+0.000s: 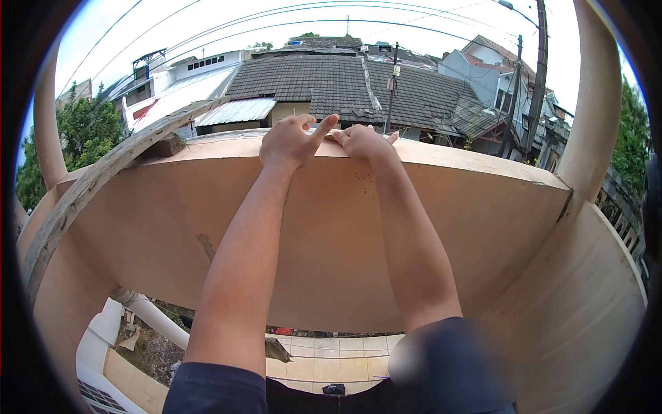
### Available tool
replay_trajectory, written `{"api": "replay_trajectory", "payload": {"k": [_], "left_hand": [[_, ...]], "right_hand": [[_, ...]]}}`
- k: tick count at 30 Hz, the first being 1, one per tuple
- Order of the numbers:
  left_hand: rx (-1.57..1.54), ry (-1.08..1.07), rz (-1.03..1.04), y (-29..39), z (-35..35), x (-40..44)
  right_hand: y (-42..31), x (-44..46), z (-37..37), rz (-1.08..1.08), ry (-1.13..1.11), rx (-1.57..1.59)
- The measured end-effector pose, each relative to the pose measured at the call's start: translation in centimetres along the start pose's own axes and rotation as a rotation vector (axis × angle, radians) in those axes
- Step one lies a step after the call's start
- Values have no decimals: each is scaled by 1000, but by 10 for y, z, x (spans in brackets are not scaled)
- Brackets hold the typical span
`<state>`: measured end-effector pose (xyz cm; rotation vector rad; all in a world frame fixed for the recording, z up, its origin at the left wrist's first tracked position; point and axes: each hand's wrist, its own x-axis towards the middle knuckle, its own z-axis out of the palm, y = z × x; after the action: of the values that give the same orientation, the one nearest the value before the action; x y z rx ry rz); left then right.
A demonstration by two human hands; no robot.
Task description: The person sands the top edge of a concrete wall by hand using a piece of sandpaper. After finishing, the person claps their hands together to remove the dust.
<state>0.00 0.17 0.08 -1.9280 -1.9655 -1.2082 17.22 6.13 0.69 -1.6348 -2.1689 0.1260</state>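
Note:
Both arms stretch forward to the top of a peach-coloured parapet wall (331,241). My left hand (286,145) is over the wall's flat top edge (469,157), its thumb stuck out to the right and its other fingers partly bent and partly hidden. Just beside it, my right hand (365,143) rests on the same edge with its fingers apart, some of them out of sight behind the hand. I see no object held in either hand. Small dark specks (364,181) mark the wall's inner face below my right hand.
A long weathered plank (114,162) leans across the wall's left end, beside a brown block (165,145). Round pillars (589,96) stand at both sides. Beyond are tiled roofs (293,77), poles and overhead wires. Pale floor tiles (324,348) show below the wall.

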Motion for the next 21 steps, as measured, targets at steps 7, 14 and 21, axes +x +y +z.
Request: {"api": "replay_trajectory", "payload": {"k": [7, 14, 21], "left_hand": [[33, -56, -7, 1, -3, 2], [72, -34, -25, -1, 2, 2], [85, -81, -29, -2, 4, 5]], "right_hand": [[24, 16, -6, -285, -283, 394], [8, 4, -8, -117, -136, 181], [-2, 3, 1, 76, 91, 46]]}}
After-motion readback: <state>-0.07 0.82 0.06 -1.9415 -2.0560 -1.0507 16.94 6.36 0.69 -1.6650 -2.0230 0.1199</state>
